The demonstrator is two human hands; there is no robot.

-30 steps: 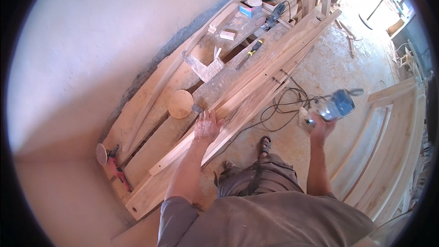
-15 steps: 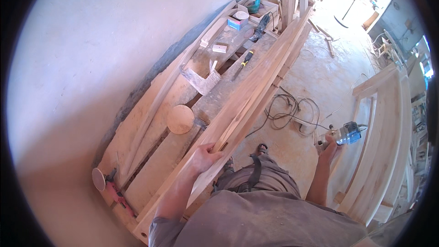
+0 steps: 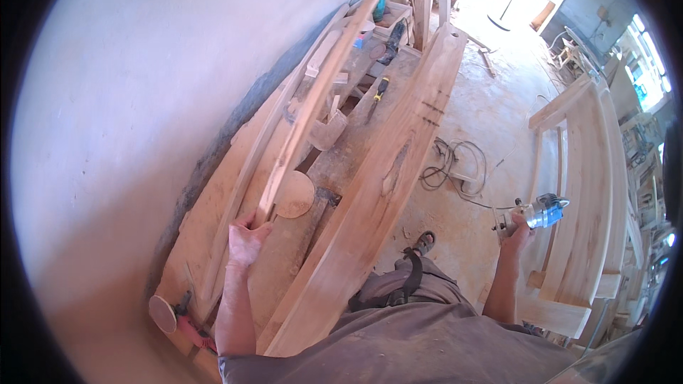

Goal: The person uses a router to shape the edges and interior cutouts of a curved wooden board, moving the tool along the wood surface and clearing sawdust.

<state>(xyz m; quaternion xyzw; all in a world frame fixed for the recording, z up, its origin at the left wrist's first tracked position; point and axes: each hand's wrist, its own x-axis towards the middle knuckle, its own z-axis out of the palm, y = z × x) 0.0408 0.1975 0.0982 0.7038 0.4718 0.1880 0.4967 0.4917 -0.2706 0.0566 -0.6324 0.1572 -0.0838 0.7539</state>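
My left hand (image 3: pixel 247 239) is closed round the near end of a long, narrow wooden strip (image 3: pixel 311 108). The strip slants up and away toward the far left, raised above the workbench (image 3: pixel 242 281). Held out at my right side, a handheld router (image 3: pixel 544 212) with a silver body and blue top is gripped in my right hand (image 3: pixel 519 235). Between my hands lies a wide, long wooden plank (image 3: pixel 388 171), with a dark knot mark on its face and a hole near its far end.
A round sanding disc (image 3: pixel 294 194), a screwdriver (image 3: pixel 379 94), a black power tool (image 3: pixel 393 44) and a red sander (image 3: pixel 188 328) lie on the bench by the wall. A cable (image 3: pixel 455 167) coils on the floor. A wooden frame (image 3: pixel 587 199) stands to the right.
My left hand has moved left, lifting the strip away from the plank and over the bench. The plank's broad face now shows. My right hand still holds the router at my side.
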